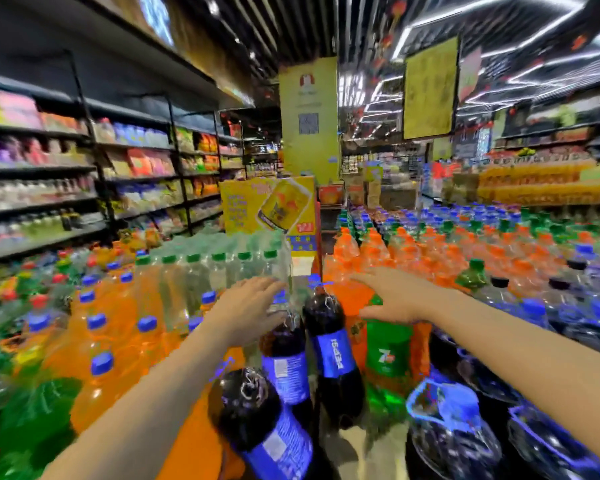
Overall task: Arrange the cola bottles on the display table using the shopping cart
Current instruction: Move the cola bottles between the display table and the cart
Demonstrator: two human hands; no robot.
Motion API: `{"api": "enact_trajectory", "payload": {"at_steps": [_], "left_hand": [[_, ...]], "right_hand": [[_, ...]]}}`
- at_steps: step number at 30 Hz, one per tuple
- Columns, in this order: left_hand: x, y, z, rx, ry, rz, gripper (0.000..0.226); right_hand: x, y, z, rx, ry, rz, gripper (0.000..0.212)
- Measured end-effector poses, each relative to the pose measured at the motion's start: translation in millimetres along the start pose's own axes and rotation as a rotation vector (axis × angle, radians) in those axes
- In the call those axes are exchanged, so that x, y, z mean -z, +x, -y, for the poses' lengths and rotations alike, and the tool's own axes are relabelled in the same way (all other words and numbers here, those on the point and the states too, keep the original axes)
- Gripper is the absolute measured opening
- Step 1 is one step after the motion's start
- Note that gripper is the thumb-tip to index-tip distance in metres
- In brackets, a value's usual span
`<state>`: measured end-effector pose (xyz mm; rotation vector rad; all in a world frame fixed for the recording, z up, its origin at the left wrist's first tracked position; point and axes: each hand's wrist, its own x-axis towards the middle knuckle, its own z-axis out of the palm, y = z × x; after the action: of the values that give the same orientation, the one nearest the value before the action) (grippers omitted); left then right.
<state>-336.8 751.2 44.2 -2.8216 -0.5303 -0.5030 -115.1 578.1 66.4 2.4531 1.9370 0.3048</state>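
Observation:
Three dark cola bottles with blue labels stand in front of me: one upright in the middle [333, 344], one just left of it [284, 362], and one nearest the camera [257, 424]. My left hand [246, 310] reaches forward with straight fingers, its palm over the top of the left cola bottle; whether it touches the cap is hidden. My right hand [392, 296] stretches out open above a green lemon-lime bottle [388, 351] and orange bottles. No shopping cart is visible.
Packs of orange soda with blue caps [101, 337] and clear green-capped bottles [215, 275] fill the left. A wide display of orange, green and blue-capped bottles [465, 244] spreads right. Dark wrapped cola packs [499, 438] sit at lower right. Shelves line the left aisle.

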Motion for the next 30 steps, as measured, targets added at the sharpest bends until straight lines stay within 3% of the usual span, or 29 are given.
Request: {"api": "enact_trajectory", "payload": {"at_steps": [3, 10, 20, 30], "left_hand": [[-8.4, 36.3, 37.1, -0.051, 0.067, 0.049, 0.102], [-41.9, 96.0, 103.6, -0.086, 0.156, 0.103, 0.072], [-106.2, 130.5, 111.3, -0.029, 0.11, 0.036, 0.089], [-117.0, 130.3, 96.6, -0.01, 0.196, -0.097, 0.092]], "right_hand": [[-3.2, 43.2, 3.1, -0.005, -0.014, 0.021, 0.078], [-16.0, 124.3, 10.2, -0.064, 0.098, 0.093, 0.078], [-84.0, 197.9, -4.7, -0.169, 0.161, 0.161, 0.08], [-102.4, 210.2, -19.8, -0.146, 0.434, 0.135, 0.042]]}}
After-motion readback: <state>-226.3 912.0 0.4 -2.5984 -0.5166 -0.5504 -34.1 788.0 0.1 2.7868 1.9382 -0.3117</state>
